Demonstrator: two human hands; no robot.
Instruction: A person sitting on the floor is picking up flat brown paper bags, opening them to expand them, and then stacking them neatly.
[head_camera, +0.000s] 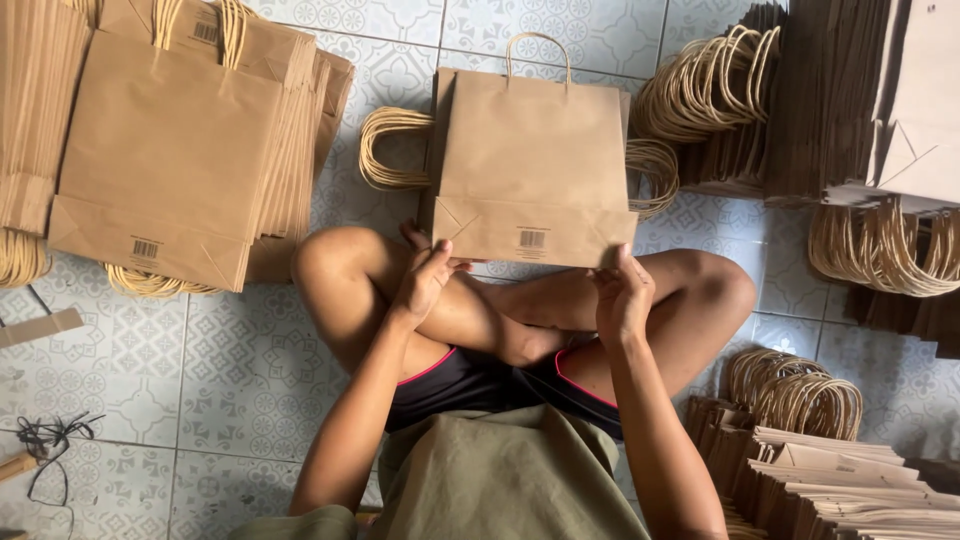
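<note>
A flat brown paper bag (535, 150) with a twisted paper handle lies on top of a small pile of like bags on the tiled floor, just beyond my crossed legs. My left hand (428, 278) touches the bag's near left corner at the folded bottom. At the near right corner, my right hand (622, 292) has its fingers curled on the bottom edge. Whether either hand truly grips the bag is unclear.
A big stack of finished bags (175, 150) lies to the left. More stacks with looped handles (705, 85) fill the right side and the near right (800, 400). A black cord (50, 440) lies on the patterned tiles (240, 370) at lower left.
</note>
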